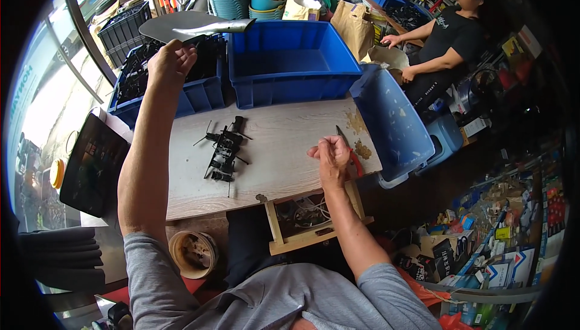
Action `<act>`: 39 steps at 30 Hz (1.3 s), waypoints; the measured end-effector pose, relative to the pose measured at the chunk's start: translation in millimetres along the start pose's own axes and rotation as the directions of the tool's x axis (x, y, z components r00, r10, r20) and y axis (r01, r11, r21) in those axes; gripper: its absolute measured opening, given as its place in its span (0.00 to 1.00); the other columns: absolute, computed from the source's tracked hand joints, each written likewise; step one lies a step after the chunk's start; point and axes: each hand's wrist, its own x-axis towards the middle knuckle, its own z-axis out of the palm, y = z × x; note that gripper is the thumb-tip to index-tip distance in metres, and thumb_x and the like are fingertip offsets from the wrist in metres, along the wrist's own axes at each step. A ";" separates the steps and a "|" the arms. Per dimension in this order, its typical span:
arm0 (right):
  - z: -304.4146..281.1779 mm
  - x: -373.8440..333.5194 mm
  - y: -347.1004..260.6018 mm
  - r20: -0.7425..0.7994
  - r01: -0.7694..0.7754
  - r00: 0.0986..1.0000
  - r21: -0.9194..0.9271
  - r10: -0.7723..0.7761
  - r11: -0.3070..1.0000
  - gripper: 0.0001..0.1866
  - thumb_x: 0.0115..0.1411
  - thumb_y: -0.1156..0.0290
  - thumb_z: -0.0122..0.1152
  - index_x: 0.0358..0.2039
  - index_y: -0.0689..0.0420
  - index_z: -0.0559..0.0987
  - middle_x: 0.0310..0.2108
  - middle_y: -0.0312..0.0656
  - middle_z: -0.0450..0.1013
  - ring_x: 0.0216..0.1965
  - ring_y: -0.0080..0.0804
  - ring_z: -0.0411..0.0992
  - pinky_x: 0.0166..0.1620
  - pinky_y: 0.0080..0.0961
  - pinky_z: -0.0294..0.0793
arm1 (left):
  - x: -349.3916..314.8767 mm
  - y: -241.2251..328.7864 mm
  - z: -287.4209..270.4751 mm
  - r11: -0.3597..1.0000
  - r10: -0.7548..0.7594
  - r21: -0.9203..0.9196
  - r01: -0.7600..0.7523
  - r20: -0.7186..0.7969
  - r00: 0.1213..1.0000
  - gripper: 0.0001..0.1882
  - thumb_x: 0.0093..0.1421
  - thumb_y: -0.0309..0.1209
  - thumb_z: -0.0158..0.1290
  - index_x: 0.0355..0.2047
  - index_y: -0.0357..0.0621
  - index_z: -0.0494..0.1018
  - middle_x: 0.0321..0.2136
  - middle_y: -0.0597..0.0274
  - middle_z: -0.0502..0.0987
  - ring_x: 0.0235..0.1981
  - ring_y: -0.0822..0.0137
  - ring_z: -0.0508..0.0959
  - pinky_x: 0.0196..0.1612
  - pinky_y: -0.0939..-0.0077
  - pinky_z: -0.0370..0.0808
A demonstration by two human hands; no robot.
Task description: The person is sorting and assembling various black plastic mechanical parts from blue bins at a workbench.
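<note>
Step, I judge: picking from crate (196,96). Left hand (169,61) curled over it, right hand (331,155) curled near pliers (356,164); can't tell if either grips. Black parts (225,148) on tabletop (281,170). Next likely needs firm pinch.

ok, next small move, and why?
Probably bring the left hand to the black parts: they lie untouched on the table, while that hand is up at the filled blue bin and the right hand is by the red-handled tool.
</note>
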 end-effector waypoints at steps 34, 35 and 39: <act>-0.1 -0.8 -0.1 0.013 -0.055 0.998 0.037 0.054 0.998 0.04 0.63 0.76 0.55 0.32 0.62 0.71 0.22 0.38 0.72 0.23 0.24 0.73 0.31 0.22 0.74 | -6.4 -77.9 87.6 0.960 -0.267 0.024 0.279 0.370 0.890 0.07 0.60 0.24 0.53 0.34 0.31 0.70 0.27 0.54 0.77 0.25 0.66 0.78 0.27 0.76 0.79; -0.7 -1.6 -1.6 0.009 -0.053 0.999 0.025 0.053 0.998 0.04 0.63 0.76 0.55 0.32 0.62 0.71 0.22 0.38 0.72 0.23 0.24 0.73 0.31 0.22 0.74 | -6.0 -79.7 86.5 0.959 -0.268 0.018 0.281 0.370 0.890 0.07 0.60 0.24 0.53 0.35 0.31 0.70 0.27 0.54 0.77 0.25 0.66 0.78 0.26 0.76 0.79; -0.9 -1.5 -1.6 -0.003 -0.032 0.999 -0.001 0.032 0.999 0.05 0.62 0.74 0.56 0.32 0.62 0.71 0.19 0.38 0.70 0.21 0.28 0.73 0.32 0.25 0.76 | -8.5 -83.3 83.1 0.959 -0.264 0.009 0.282 0.386 0.884 0.06 0.60 0.24 0.52 0.34 0.30 0.70 0.26 0.52 0.77 0.23 0.64 0.78 0.26 0.76 0.79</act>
